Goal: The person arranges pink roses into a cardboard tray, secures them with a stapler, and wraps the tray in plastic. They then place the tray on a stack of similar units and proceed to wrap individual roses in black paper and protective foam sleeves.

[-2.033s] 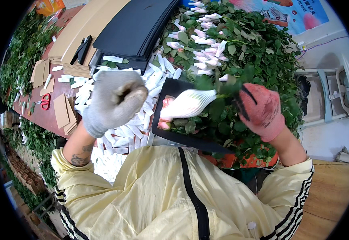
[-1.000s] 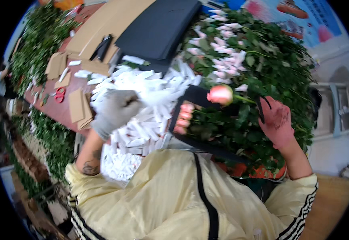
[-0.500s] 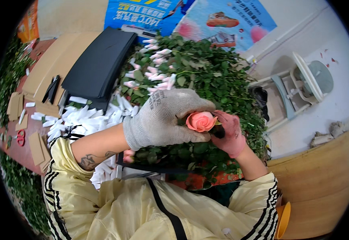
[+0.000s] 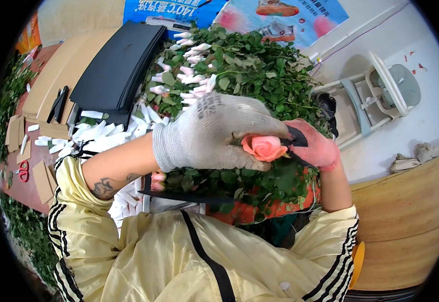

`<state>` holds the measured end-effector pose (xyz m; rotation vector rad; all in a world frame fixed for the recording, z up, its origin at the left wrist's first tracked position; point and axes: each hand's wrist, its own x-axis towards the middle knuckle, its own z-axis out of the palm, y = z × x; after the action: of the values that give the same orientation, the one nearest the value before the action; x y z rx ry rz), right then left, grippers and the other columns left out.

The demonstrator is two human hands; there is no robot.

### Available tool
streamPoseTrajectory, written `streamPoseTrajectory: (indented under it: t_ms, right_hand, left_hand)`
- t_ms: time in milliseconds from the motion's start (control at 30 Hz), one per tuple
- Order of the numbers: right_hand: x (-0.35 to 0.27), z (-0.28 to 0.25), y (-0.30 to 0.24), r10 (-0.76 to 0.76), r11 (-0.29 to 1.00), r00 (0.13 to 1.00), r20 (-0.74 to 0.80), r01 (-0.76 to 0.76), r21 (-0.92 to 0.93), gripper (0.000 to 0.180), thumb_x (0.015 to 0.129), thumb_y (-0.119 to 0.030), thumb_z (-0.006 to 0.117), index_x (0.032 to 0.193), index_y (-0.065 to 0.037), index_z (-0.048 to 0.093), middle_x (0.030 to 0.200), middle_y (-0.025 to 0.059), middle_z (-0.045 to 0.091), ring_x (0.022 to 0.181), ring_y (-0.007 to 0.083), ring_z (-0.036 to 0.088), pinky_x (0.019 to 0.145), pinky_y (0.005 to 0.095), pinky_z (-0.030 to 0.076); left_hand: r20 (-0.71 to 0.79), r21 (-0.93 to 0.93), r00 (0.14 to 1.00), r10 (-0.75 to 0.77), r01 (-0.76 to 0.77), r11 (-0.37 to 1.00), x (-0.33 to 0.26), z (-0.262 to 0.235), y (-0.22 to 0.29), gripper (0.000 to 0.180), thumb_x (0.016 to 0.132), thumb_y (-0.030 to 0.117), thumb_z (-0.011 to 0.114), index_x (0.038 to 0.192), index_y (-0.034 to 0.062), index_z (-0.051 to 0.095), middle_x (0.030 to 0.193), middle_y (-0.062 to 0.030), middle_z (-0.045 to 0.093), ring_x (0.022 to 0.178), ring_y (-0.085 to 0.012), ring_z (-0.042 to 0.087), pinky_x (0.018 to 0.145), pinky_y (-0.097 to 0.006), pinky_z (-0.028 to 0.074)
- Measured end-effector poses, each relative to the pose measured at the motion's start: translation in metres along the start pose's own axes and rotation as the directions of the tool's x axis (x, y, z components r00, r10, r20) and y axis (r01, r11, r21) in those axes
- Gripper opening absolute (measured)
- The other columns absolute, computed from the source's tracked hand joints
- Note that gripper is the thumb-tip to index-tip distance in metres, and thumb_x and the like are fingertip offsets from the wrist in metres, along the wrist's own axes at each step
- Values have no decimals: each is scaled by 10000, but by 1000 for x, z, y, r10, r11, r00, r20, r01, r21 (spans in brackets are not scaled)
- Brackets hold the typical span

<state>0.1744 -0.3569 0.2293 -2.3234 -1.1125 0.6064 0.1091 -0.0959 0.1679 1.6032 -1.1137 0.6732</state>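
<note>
A pink-coral rose is in front of me, its bloom turned up toward me. My left hand, in a grey-white knit glove, curls around it from the left, thumb below and fingers above. My right hand, in a pink glove with black fingertips, is closed at the bloom's right side. Whatever its fingers pinch there is hidden. Beneath both hands lies a heap of leafy green rose stems. Several blooms in white sleeves lie along the heap's left side. Another pink rose shows below my left wrist.
Loose white sleeves are piled left of the stems. Behind them lie stacked black sheets and brown cardboard. Red-handled scissors rest on the red table at far left. A white chair-like frame stands at right.
Both hands and the rose have shifted right. My right hand has drawn outward to the bloom's right side, its black fingertips showing more. The view has shifted slightly.
</note>
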Motion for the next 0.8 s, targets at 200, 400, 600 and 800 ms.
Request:
streamPoseTrajectory:
  t_ms: [200,400,600,800]
  right_hand:
    - [-7,-4,-21,-61,864,888,-457,-182,-469,479,667,1,624,1144,-49,629,1088,102,623,1055,270,573,957,370,441]
    - [15,39,-47,-606,493,794,-45,331,-804,486,669,-21,627,1154,-24,615,1113,103,627,978,249,605,805,353,504]
    - [85,210,56,-431,398,884,182,367,-841,337,794,-186,528,1095,-54,600,923,118,609,717,209,614,549,324,476]
    - [125,265,117,-372,443,919,130,299,-845,339,796,-166,518,1107,-60,601,1000,116,619,800,231,626,632,343,506]
  left_hand:
    - [132,33,940,-314,313,949,-61,-35,-6,564,777,191,724,1273,10,524,1193,-168,593,994,-281,607,812,-364,511]
    - [402,531,550,-732,512,675,-199,-18,-45,549,878,401,576,1289,40,530,1177,-193,601,987,-325,630,858,-421,496]
    - [359,692,224,-906,588,419,-270,27,-71,621,834,421,621,1308,49,470,1173,-203,595,965,-366,639,864,-441,492]
    - [323,637,227,-919,666,388,-276,34,-54,699,825,400,618,1400,65,405,1500,-194,298,1010,-354,624,882,-413,493]
